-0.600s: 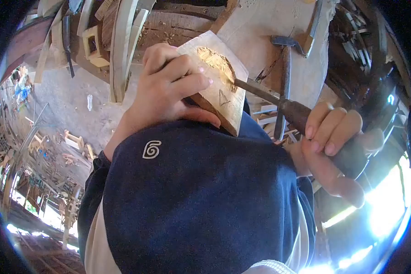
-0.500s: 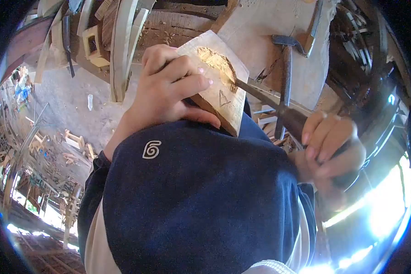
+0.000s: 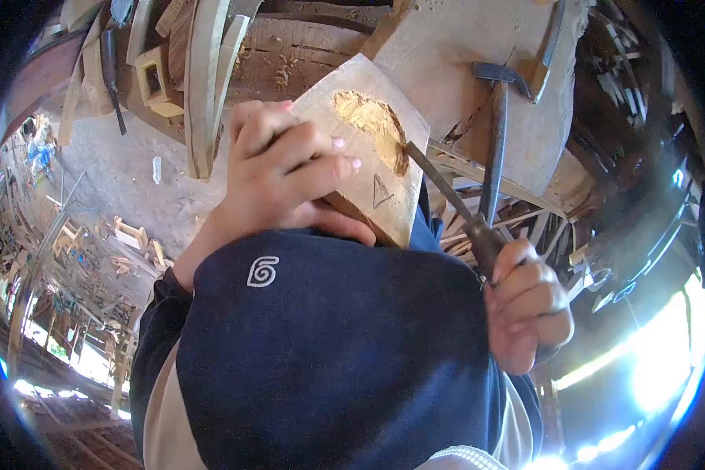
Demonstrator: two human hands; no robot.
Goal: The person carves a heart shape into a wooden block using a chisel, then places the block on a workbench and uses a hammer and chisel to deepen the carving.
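The lower frame is filled by a navy-clad knee [image 3: 329,352], and a pale timber slab [image 3: 478,47] is seen behind it. A wooden block [image 3: 380,168] is held at the knee and gripped by the left hand [image 3: 282,176], fingers wrapped over its face. A chisel [image 3: 446,196] is clenched by its handle in the right hand [image 3: 525,309], its tip set at the gouged hollow [image 3: 372,121] in the block, a hammer [image 3: 495,133] lying just beyond

The pale wooden block [image 3: 372,168], tilted in the left hand [image 3: 278,176], bears a rough gouged hollow above a pencilled triangle; the dark-handled chisel [image 3: 442,188] slants with its tip at the hollow's edge.
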